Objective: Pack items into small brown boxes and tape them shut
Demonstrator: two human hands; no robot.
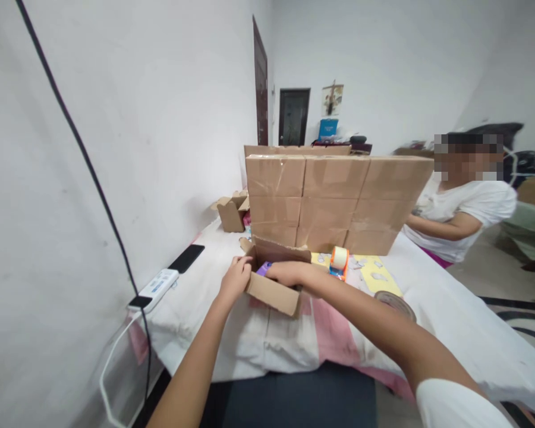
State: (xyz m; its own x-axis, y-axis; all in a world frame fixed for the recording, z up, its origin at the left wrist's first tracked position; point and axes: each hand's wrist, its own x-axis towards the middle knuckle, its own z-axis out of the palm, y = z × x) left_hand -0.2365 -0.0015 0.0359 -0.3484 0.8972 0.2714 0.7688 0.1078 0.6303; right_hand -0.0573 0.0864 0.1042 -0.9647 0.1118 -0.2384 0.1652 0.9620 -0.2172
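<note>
Bracing the open cardboard box, your left hand sits on its left wall, fingers bent over the edge, grip nearly closed on the board. Your right hand reaches into the same box, palm down, its fingers at a purple packet; fingertips are hidden, so you cannot tell how far open they are or whether they grip it. The box stands on the tablecloth, directly between and under your hands, its near flap folded outward.

Beyond both hands: a taped block of cartons, three across and three high in view. Beyond your left hand, near the wall: a smaller open carton. Left of your left hand: a black smartphone and, nearer you, a white power strip. Right of your right hand, past the forearm: an orange tape dispenser; farther right, a brown tape roll, partly covered by the forearm. Well apart, far right: a co-worker in a white T-shirt.
</note>
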